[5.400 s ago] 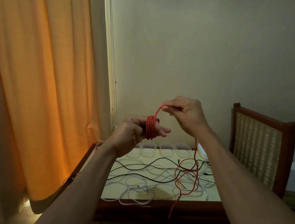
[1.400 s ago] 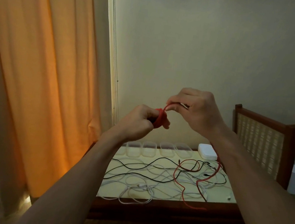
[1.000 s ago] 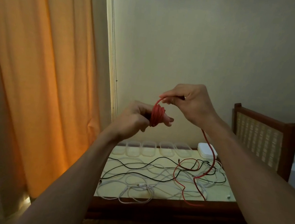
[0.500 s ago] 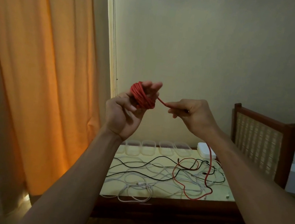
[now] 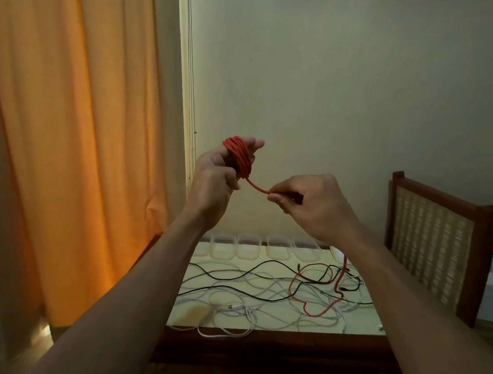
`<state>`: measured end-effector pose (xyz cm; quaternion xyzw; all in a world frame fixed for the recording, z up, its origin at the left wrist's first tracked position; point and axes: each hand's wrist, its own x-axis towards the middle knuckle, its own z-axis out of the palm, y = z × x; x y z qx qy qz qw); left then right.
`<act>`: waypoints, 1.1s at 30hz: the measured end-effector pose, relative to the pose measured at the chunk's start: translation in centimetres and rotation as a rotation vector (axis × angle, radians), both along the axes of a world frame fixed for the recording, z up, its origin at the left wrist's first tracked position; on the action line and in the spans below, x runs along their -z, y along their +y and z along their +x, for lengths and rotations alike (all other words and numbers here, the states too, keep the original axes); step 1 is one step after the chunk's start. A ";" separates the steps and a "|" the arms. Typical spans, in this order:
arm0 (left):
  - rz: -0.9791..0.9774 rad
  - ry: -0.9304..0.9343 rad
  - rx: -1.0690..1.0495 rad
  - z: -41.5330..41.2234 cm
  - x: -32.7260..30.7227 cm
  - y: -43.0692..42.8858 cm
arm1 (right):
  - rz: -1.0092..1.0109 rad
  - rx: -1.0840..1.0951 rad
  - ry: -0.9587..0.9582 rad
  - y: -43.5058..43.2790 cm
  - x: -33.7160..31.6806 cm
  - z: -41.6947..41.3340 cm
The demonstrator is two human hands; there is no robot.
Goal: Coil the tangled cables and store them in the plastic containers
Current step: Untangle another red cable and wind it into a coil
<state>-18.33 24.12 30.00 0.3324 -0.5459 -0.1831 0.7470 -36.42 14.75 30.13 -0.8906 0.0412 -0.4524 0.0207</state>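
A red cable [image 5: 239, 155] is wound in several turns around the raised fingers of my left hand [image 5: 217, 179], held up in front of the wall. My right hand [image 5: 309, 205] pinches the same cable a short way off the coil, at chest height. From there the red cable drops behind my right forearm to its loose end [image 5: 312, 294], which lies on the table among tangled white cables [image 5: 240, 309] and black cables [image 5: 226, 273]. Several clear plastic containers [image 5: 249, 246] stand in a row at the table's far edge.
The low wooden table [image 5: 280, 340] has a pale top. A wooden chair with a woven back [image 5: 433, 245] stands at its right. An orange curtain [image 5: 57, 128] hangs at the left. A white box [image 5: 338, 253] sits at the table's back right.
My left hand has turned its fingers upward with the red coil on them. My right hand has dropped lower and moved right, drawing the cable out. The loose red end on the table has shifted.
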 end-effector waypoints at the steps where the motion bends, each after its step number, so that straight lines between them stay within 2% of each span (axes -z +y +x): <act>1: 0.031 -0.085 -0.055 0.2 0.1 0.1 | -0.016 0.004 0.004 0.1 -0.2 -0.2; 4: 0.130 -0.301 -0.183 0.6 0.3 0.5 | -0.071 0.006 0.004 0.2 -1.0 -0.8; 10: 0.332 -0.519 -0.122 -0.1 0.3 1.3 | -0.236 0.025 0.077 0.5 -2.3 -0.9; 16: 0.455 -0.607 0.069 -0.2 0.3 2.0 | -0.363 0.031 0.089 1.2 -4.1 -0.7; 20: 0.533 -0.533 0.311 0.6 0.6 1.9 | -0.377 0.025 0.065 1.1 -5.2 -0.6; 24: 0.484 -0.525 0.403 0.6 0.8 1.9 | -0.261 -0.012 0.017 0.6 -5.5 -0.1; 28: 0.422 -0.533 0.342 0.7 0.8 1.8 | -0.025 -0.062 -0.054 -0.6 -4.6 0.6; 33: 0.399 -0.518 0.330 0.3 1.0 2.0 | 0.256 -0.094 -0.053 -1.3 -3.0 1.3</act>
